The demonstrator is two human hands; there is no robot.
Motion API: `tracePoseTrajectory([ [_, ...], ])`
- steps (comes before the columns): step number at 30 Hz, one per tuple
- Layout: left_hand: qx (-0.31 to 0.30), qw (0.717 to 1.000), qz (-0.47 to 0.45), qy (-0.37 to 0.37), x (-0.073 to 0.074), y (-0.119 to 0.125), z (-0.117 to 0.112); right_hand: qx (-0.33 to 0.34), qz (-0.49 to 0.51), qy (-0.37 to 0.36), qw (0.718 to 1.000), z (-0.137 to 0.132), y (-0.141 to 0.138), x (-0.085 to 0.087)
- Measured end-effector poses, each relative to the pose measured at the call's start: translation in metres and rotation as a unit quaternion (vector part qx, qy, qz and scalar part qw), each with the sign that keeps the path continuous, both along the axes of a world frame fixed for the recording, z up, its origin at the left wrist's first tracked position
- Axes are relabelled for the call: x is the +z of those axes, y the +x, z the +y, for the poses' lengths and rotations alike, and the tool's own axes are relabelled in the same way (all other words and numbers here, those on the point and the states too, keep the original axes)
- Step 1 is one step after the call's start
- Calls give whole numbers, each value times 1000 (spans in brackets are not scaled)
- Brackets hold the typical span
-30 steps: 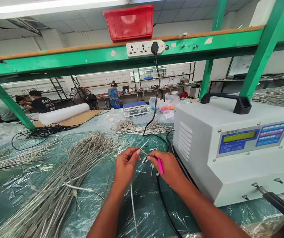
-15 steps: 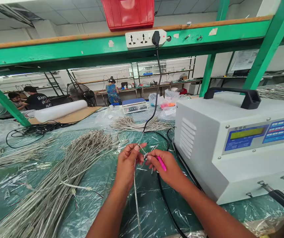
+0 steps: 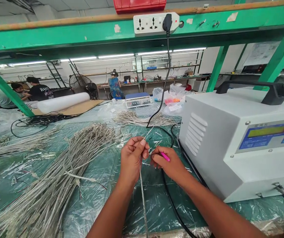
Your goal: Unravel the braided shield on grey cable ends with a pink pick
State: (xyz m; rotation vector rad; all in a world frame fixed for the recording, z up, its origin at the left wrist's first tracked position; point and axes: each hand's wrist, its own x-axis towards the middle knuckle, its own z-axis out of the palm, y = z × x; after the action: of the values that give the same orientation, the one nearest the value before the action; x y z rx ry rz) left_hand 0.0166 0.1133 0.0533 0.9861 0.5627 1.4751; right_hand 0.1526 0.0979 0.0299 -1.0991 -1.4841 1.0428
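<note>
Your left hand (image 3: pixel 134 160) is near the middle of the frame, pinching a thin grey cable (image 3: pixel 142 195) between thumb and fingers. The cable's upper end pokes out above your fingertips, angled up to the right, and its length hangs below the hand to the bottom edge of the frame. Your right hand (image 3: pixel 166 161), just right of centre, is curled around a pink tool (image 3: pixel 165 156); only a short stretch of it shows, so you cannot tell what its tip is like. Your two hands are near each other but apart, above the worktop (image 3: pixel 89 205) and its clear plastic film.

To the lower left of the frame lies a large bundle of grey cables (image 3: pixel 57 172), with a smaller bundle (image 3: pixel 27 142) beyond it at the left. Another bundle (image 3: pixel 144 119) lies behind your hands, near the centre. A pale grey machine (image 3: pixel 206 158) with a black handle (image 3: pixel 276 94) fills the right side. At the top centre, a black plug (image 3: pixel 167 23) sits in a white power strip (image 3: pixel 144 25).
</note>
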Motion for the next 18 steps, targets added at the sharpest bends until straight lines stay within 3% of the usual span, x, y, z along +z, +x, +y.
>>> tracePoseTrajectory([
  [6,1,999,-38,11,5,-1,-1,-45,25,-4,999,0,2,2],
  [12,-13,998,-54,3,5,-3,0,-84,74,39,993,-6,2,6],
  [18,-23,998,-52,-2,4,-3,0,-57,60,87,993,-11,-1,8],
])
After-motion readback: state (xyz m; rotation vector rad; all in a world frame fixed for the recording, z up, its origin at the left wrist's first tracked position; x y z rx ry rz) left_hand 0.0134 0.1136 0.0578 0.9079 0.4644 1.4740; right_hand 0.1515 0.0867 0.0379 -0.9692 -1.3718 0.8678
